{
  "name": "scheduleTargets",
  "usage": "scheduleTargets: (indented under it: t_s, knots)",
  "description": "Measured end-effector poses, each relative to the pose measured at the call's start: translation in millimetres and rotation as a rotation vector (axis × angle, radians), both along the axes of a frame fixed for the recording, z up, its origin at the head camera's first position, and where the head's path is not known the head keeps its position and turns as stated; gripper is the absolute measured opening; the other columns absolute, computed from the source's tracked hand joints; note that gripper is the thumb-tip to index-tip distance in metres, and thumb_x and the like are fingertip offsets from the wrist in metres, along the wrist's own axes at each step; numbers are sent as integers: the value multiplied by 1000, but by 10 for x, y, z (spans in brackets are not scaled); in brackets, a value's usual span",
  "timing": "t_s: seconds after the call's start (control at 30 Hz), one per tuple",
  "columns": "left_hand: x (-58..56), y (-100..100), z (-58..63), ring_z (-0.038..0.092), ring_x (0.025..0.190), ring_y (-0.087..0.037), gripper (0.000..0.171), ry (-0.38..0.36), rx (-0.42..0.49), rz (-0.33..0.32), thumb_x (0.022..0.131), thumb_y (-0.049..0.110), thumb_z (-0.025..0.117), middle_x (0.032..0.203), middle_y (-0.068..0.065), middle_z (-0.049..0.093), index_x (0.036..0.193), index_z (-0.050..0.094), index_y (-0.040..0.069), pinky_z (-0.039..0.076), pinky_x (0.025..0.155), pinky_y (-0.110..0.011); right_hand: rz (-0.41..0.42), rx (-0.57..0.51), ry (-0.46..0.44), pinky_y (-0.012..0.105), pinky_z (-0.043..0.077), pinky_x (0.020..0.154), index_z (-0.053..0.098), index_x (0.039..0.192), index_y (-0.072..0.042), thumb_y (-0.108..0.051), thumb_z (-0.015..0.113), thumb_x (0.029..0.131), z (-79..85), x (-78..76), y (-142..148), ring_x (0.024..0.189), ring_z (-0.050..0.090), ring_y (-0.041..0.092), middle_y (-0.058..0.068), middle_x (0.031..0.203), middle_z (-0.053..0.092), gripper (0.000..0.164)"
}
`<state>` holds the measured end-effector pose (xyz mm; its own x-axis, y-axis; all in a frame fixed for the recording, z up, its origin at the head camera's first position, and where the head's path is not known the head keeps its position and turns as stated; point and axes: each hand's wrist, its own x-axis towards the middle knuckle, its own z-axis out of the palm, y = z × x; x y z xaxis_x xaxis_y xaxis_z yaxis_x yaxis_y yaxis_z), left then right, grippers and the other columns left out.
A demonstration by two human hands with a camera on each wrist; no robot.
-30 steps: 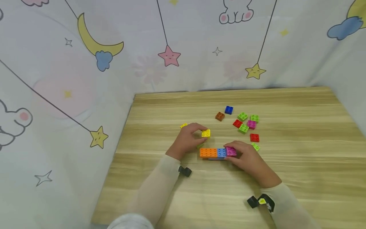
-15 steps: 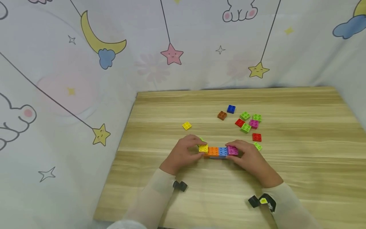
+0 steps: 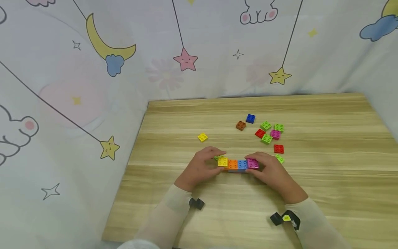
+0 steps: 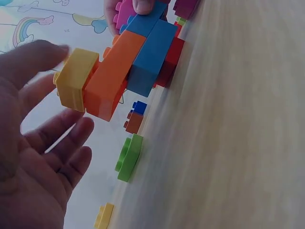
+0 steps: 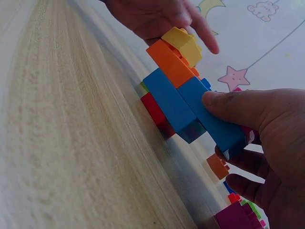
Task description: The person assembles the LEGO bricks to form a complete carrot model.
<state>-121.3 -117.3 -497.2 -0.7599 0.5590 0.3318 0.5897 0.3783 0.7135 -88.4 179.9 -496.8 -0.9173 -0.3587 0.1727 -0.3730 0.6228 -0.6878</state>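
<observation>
My right hand [image 3: 269, 172] grips the right end of a built row of toy bricks, its thumb against the side of a blue brick [image 5: 205, 112] below a magenta brick [image 3: 253, 163]. An orange brick [image 4: 114, 74] continues the row to the left, above another blue brick [image 4: 150, 62], with a red brick [image 5: 157, 114] lowest. On the orange brick's left end sits a yellow brick [image 3: 222, 161], slightly tilted in the right wrist view. Around it stands my left hand [image 3: 200, 167], thumb and index finger parted, thumb tip right at the yellow brick's edge and the other fingers loosely bent.
A loose yellow brick [image 3: 202, 137] lies beyond my left hand, and a green brick [image 4: 128, 157] lies behind the row. Brown [image 3: 240, 125] and dark blue bricks [image 3: 250, 118] lie farther back. Several green, red and magenta bricks are scattered at the right. A printed curtain hangs behind the table [image 3: 326, 145].
My left hand brought the yellow brick toward me, down onto the orange brick's left end, and its fingers have since spread apart. My right hand has kept its grip on the row.
</observation>
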Motion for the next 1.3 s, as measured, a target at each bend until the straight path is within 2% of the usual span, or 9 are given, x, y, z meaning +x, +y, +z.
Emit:
scheduleTargets:
  t_s: [0.13, 0.23, 0.3, 0.37, 0.47, 0.57, 0.77, 1.07, 1.3]
  knots:
    - [54, 48, 47, 64, 109, -21, 52, -212, 55, 112, 94, 18, 76, 126, -9, 67, 144, 62, 12, 57, 91, -40, 2, -1, 4, 54, 53, 100, 73, 125, -13, -21, 88, 85, -8, -2, -3, 114, 67, 27, 1, 120, 73, 44]
    - [94, 119, 82, 65, 97, -17, 42, -393, 9, 238, 97, 31, 71, 113, -2, 69, 136, 68, 15, 57, 84, -37, 2, 1, 4, 54, 53, 100, 73, 125, -13, -22, 88, 86, -3, 0, -8, 114, 67, 26, 1, 120, 73, 43]
    - [103, 169, 91, 66, 87, -16, 39, -510, -29, 295, 97, 39, 70, 102, 1, 70, 128, 72, 15, 57, 78, -35, -1, 3, 5, 54, 53, 99, 73, 125, -13, -22, 88, 85, 3, 2, -10, 114, 67, 26, 1, 120, 73, 44]
    - [94, 205, 78, 69, 79, -17, 37, -629, -18, 315, 96, 41, 71, 96, 1, 72, 123, 74, 15, 58, 72, -34, -1, 2, 2, 54, 53, 99, 73, 125, -13, -22, 88, 85, 9, 4, -10, 114, 67, 26, 1, 120, 73, 44]
    - [71, 231, 45, 72, 72, -22, 33, -796, 95, 310, 96, 35, 73, 92, -6, 75, 115, 74, 8, 61, 67, -35, -2, 4, -2, 53, 53, 100, 73, 126, -13, -22, 88, 85, 15, 3, -9, 114, 67, 26, 1, 121, 73, 44]
    - [50, 237, 20, 73, 71, -22, 28, -894, 194, 303, 95, 30, 75, 93, -9, 76, 106, 74, 4, 62, 66, -34, 0, 2, -7, 54, 52, 101, 73, 126, -13, -22, 88, 86, 19, 3, -7, 115, 66, 27, 2, 121, 73, 44]
    - [27, 252, 18, 71, 69, -19, 26, -962, 255, 307, 91, 27, 80, 96, -8, 75, 101, 72, 4, 61, 68, -31, -2, 2, -6, 53, 53, 101, 73, 126, -13, -21, 88, 85, 3, 1, 1, 115, 67, 27, 2, 121, 73, 45]
    - [16, 245, 24, 70, 67, -18, 23, -976, 264, 292, 92, 23, 80, 94, -7, 73, 95, 69, 4, 61, 70, -31, -6, 1, -10, 54, 52, 101, 73, 127, -12, -21, 87, 86, 1, 3, 3, 117, 66, 28, 3, 123, 73, 45]
    - [27, 228, -24, 74, 70, -21, 28, -937, 232, 297, 91, 28, 81, 94, -8, 77, 101, 72, 4, 62, 69, -33, 7, -9, 28, 54, 52, 100, 73, 127, -10, -20, 89, 84, -3, 1, 13, 116, 67, 30, 6, 123, 73, 47]
